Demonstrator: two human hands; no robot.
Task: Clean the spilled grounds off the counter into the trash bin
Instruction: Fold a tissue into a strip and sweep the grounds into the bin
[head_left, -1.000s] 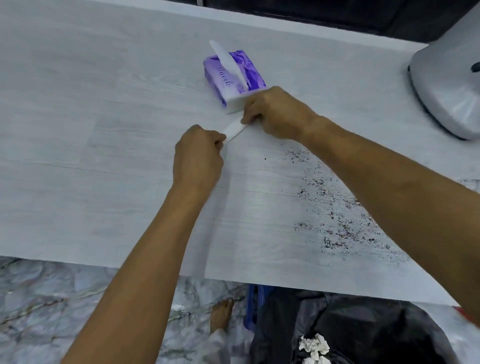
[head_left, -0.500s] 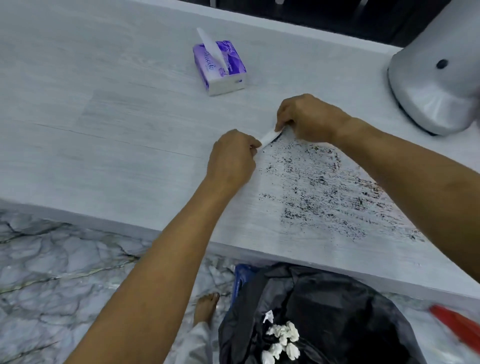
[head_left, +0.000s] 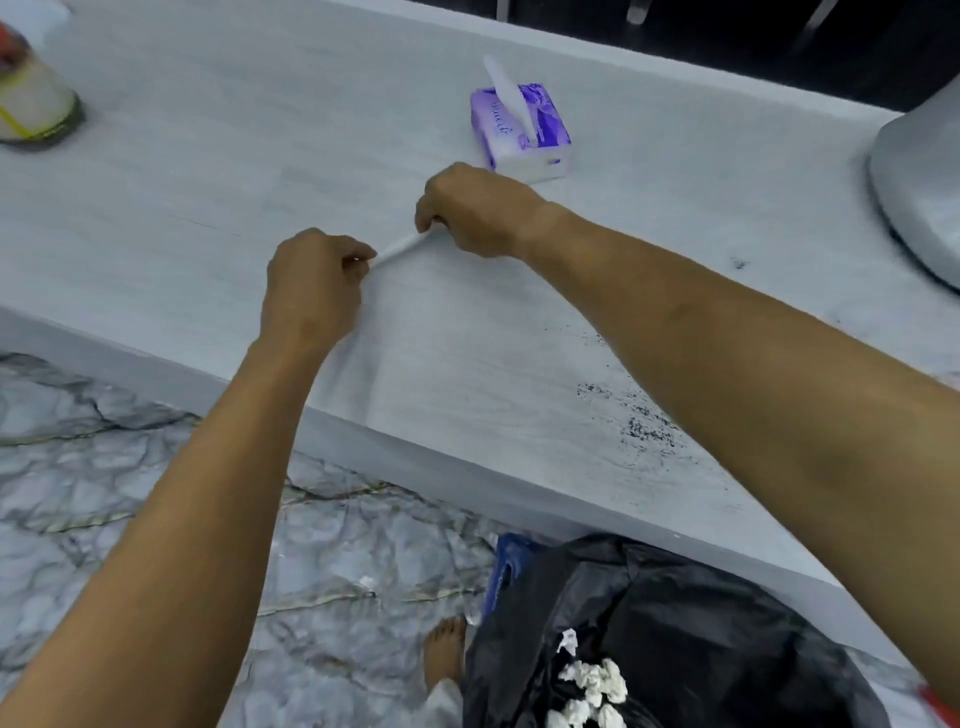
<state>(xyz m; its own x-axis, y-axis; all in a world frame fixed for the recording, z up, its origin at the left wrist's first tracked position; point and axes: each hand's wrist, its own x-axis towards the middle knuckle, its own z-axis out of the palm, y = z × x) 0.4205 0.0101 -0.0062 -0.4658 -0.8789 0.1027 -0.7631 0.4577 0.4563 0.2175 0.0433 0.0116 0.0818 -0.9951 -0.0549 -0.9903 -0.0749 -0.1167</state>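
A folded white tissue (head_left: 402, 247) is stretched between my two hands on the pale counter (head_left: 208, 171). My left hand (head_left: 311, 283) pinches its near end and my right hand (head_left: 475, 210) pinches its far end. Dark spilled grounds (head_left: 641, 423) lie scattered near the counter's front edge, partly hidden under my right forearm. Below the edge stands the trash bin (head_left: 701, 639) with a black liner and crumpled white tissues (head_left: 592, 686) inside.
A purple tissue pack (head_left: 519, 127) sits just behind my right hand. A grey appliance base (head_left: 919, 176) stands at the right, and a blurred container (head_left: 31, 98) at the far left. A bare foot (head_left: 444, 649) rests on the marble floor beside the bin.
Both hands, still holding the tissue, moved left off the grounds patch toward the tissue pack. The view shifted, so the grounds now lie lower right.
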